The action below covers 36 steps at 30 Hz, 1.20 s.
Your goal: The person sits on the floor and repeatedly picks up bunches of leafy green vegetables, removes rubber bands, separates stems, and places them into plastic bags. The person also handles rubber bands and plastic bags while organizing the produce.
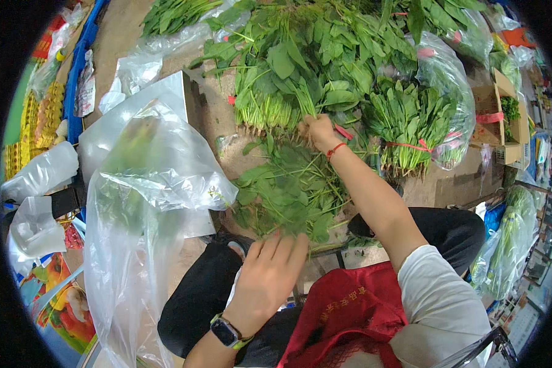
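Note:
My right hand point(318, 132), with a red cord at the wrist, is closed round the stems of some leafy greens that look like spinach point(305, 98). Those leaves rise against a big heap of the same greens point(343, 37) at the far side. Below it spreads a pile of loose leaves and stems point(288, 190). At the near edge of that pile is my left hand point(270, 276), a watch on its wrist, slightly blurred. Its fingers are stretched forward and nothing shows in them; the fingertips' undersides are hidden.
To the left, a clear plastic bag point(165, 190) with greens inside lies over a pale box point(187, 101). Tied bunches of spinach point(411, 122) stand at the right, beside a bagged bunch point(448, 80) and a cardboard box point(503, 116). My knees flank a red apron point(349, 306).

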Available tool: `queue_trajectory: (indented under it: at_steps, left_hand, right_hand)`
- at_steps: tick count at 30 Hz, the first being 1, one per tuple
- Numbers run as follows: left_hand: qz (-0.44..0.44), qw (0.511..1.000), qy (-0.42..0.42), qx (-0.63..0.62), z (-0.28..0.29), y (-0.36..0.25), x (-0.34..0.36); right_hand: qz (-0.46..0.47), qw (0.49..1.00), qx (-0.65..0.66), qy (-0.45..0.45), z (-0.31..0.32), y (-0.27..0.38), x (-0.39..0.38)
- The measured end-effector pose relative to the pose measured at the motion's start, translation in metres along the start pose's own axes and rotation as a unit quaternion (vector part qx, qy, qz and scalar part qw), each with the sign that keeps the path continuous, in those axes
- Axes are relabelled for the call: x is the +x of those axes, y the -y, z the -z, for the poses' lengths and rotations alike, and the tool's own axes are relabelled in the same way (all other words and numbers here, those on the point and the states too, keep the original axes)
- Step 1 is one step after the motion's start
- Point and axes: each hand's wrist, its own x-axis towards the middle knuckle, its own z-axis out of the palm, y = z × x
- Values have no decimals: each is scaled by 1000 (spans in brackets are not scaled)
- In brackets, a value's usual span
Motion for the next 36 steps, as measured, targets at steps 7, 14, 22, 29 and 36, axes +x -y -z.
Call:
queue_trajectory:
  at_steps: [7,14,22,29,36]
  left_hand:
    - [44,996,-6,-82,7,-5,-1]
    - [156,882,-24,-444,17,-16,4]
    - [-17,620,20,-784,61,-69,-14]
    - [-73,569,-16,-819,60,-82,-30]
    - [-100,518,-25,-849,56,-80,-32]
  right_hand:
    - [-108,974,184,79,26,73,-73]
    - [44,987,95,119,40,130,-342]
    - [181,965,70,174,21,135,-485]
    - [281,956,21,81,10,134,-514]
    - [380,923,-60,14,7,142,-521]
